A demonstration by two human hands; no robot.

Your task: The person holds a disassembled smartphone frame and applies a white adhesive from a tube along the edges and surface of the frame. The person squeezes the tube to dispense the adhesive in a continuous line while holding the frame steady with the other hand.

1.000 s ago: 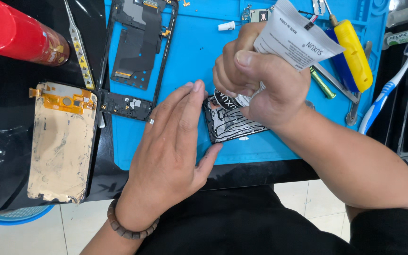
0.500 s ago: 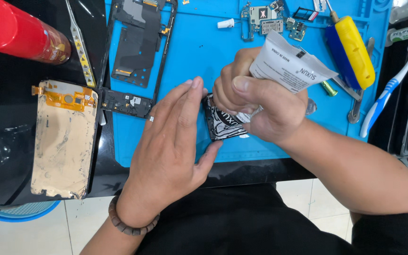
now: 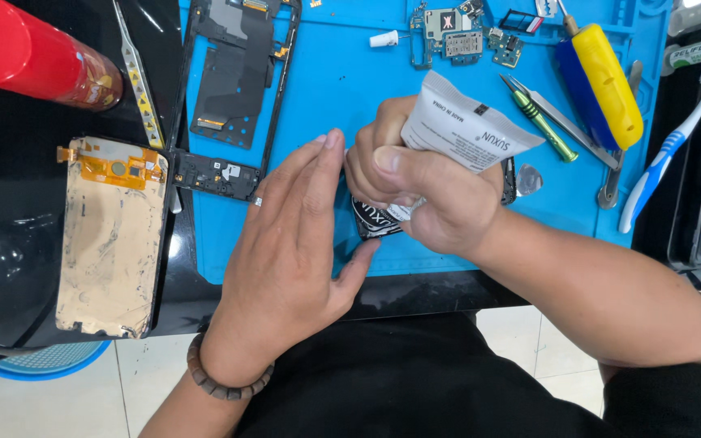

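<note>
My right hand [image 3: 440,203] is shut on a soft squeeze tube [image 3: 464,130], white at its flat crimped end and black near the nozzle, which points down at the blue work mat [image 3: 350,89]. My left hand [image 3: 290,235] lies flat beside it, fingers together, fingertips touching the right hand's fingers. It wears a ring and a bead bracelet. Whatever lies under the hands is hidden. A black phone frame [image 3: 237,73] rests on the mat to the upper left.
A removed phone screen [image 3: 111,235], back up, lies on the black surface at left, below a red can [image 3: 26,57]. Small circuit boards [image 3: 456,32], a white cap [image 3: 383,38], a green tool [image 3: 541,122], a yellow-and-blue screwdriver [image 3: 602,81] and a toothbrush [image 3: 667,154] lie around the mat's far and right sides.
The tube's flat end has tipped lower and toward the right. The view has shifted so more of the mat's far edge shows. My left hand has stayed put.
</note>
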